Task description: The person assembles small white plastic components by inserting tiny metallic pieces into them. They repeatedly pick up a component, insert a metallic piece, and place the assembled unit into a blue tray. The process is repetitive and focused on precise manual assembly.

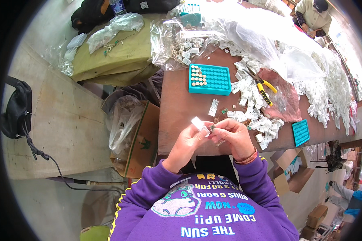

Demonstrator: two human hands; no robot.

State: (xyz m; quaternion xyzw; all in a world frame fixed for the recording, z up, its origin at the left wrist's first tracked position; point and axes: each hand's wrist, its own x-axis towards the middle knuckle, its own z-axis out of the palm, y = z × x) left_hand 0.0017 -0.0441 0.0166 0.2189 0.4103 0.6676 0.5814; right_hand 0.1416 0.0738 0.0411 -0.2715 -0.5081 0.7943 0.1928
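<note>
My left hand (188, 141) is closed around a small white plastic casing (198, 123) above the table's near edge. Close against it, my right hand (234, 139) pinches a tiny dark green part (211, 128) between thumb and fingertips; its exact kind is too small to tell. Just beyond my hands lies another white casing (213, 107), with a small green piece (224, 111) beside it. Farther off, a teal tray with round wells (219, 81) holds several pale round discs (196, 76) on its left side.
White casings (251, 100) are heaped on the brown table (175, 112). Yellow-handled pliers (264, 90) lie by a reddish cloth (283, 102). A smaller teal tray (300, 133) rests at the right edge. Cardboard boxes (142, 138) stand below left and right. Another person (314, 18) sits at the far right.
</note>
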